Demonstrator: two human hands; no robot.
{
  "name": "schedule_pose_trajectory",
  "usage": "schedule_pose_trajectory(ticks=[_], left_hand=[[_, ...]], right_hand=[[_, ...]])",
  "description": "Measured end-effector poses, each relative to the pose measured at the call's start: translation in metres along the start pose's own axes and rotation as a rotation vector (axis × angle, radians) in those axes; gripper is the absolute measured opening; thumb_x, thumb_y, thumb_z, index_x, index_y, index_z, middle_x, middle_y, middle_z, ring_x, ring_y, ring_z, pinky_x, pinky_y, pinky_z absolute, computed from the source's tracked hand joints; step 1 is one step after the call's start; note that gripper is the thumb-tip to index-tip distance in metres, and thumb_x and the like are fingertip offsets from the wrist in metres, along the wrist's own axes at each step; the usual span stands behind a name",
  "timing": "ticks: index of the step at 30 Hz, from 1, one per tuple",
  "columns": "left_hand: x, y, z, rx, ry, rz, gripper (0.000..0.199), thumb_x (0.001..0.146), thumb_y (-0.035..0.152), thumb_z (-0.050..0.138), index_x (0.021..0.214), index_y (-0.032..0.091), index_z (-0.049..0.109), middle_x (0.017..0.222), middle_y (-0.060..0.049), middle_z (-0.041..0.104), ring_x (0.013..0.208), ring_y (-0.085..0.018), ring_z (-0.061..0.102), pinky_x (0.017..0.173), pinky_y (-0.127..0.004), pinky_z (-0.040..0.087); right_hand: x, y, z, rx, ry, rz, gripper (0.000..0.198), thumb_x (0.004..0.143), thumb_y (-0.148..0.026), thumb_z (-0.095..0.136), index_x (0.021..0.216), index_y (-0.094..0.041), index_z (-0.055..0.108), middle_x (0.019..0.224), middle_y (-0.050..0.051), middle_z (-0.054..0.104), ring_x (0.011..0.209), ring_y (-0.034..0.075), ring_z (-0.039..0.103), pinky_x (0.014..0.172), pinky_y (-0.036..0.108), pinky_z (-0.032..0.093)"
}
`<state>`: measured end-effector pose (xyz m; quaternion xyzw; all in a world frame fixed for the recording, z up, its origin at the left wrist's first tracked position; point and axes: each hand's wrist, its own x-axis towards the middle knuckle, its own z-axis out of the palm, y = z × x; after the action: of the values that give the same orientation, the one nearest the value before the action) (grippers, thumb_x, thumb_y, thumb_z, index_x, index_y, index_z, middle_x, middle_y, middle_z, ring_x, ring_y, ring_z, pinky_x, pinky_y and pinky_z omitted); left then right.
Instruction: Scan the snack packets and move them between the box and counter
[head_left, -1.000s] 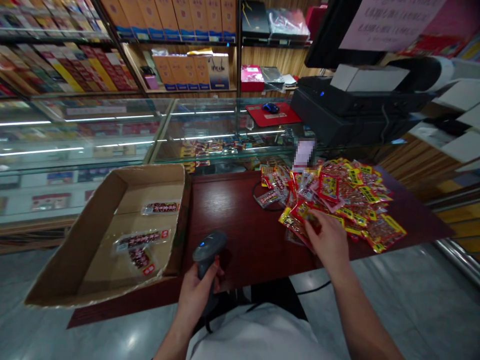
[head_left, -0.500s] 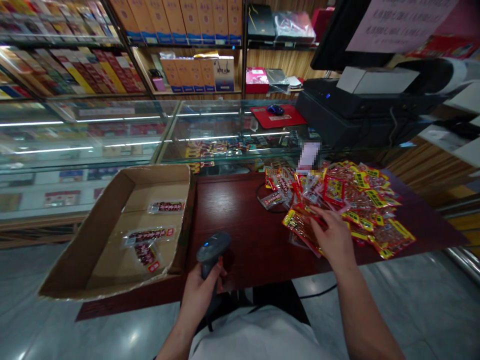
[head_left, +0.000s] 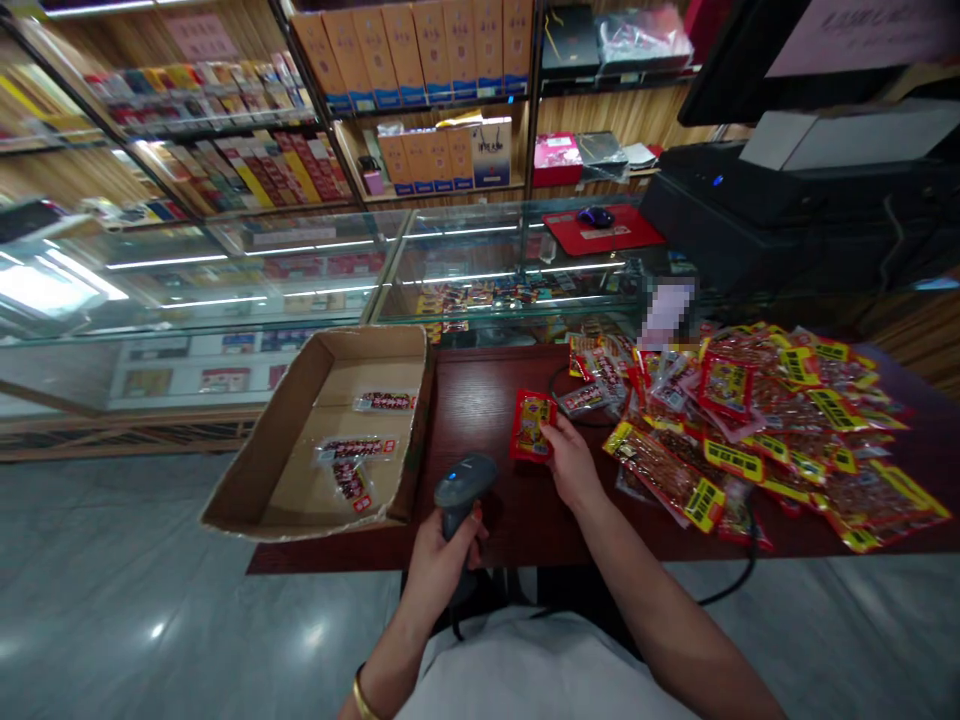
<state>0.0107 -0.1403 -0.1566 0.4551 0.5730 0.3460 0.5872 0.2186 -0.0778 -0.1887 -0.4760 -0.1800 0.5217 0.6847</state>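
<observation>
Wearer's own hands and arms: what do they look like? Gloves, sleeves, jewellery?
Left grip: bare hand, no glove; gold-coloured bangle on that arm. Right grip: also a bare hand, no jewellery visible. No sleeve shows on either forearm. Pale top on the torso.

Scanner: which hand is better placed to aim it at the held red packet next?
Left, I'd judge: the left grip is wrapped around the scanner, while the right grip is busy pinching the red packet nearby.
</observation>
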Motion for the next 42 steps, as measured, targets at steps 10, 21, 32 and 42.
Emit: schedule_pose_trajectory(ticks=[10, 21, 32, 42], left_hand=[[-0.024, 0.029, -0.002, 0.455, 0.041, 0.139, 0.028, 0.083, 0.043, 0.061, 0.080, 0.016, 0.066, 0.060, -0.001, 0.065, 0.053, -0.015, 0.058, 0.052, -0.024, 0.043], [-0.029, 0.045, -0.012, 0.579, -0.046, 0.104, 0.019, 0.083, 0.036, 0.060, 0.082, 0.018, 0.066, 0.054, 0.003, 0.061, 0.049, -0.016, 0.057, 0.051, -0.024, 0.041], [-0.031, 0.052, -0.013, 0.572, -0.074, 0.127, 0.016, 0.082, 0.034, 0.060, 0.080, 0.018, 0.066, 0.056, 0.002, 0.061, 0.051, -0.016, 0.056, 0.052, -0.024, 0.041], [-0.033, 0.053, -0.013, 0.568, -0.086, 0.147, 0.014, 0.081, 0.029, 0.060, 0.081, 0.017, 0.067, 0.059, 0.000, 0.063, 0.053, -0.017, 0.058, 0.053, -0.025, 0.042]], right_hand=[[0.002, 0.011, -0.009, -0.077, -0.021, -0.078, 0.041, 0.073, -0.032, 0.074, 0.113, -0.028, 0.065, 0.105, -0.002, 0.075, 0.101, 0.022, 0.068, 0.097, 0.040, 0.052], [-0.001, 0.008, -0.009, -0.038, -0.073, 0.007, 0.032, 0.074, -0.043, 0.073, 0.100, -0.025, 0.071, 0.095, -0.001, 0.076, 0.087, 0.023, 0.070, 0.075, 0.035, 0.057], [-0.001, 0.009, -0.010, -0.035, -0.068, 0.020, 0.028, 0.074, -0.042, 0.072, 0.098, -0.027, 0.070, 0.090, -0.002, 0.075, 0.085, 0.022, 0.070, 0.076, 0.035, 0.057], [0.005, 0.015, -0.011, -0.006, -0.056, 0.036, 0.032, 0.073, -0.040, 0.073, 0.101, -0.025, 0.070, 0.096, -0.001, 0.077, 0.097, 0.024, 0.071, 0.088, 0.038, 0.055]])
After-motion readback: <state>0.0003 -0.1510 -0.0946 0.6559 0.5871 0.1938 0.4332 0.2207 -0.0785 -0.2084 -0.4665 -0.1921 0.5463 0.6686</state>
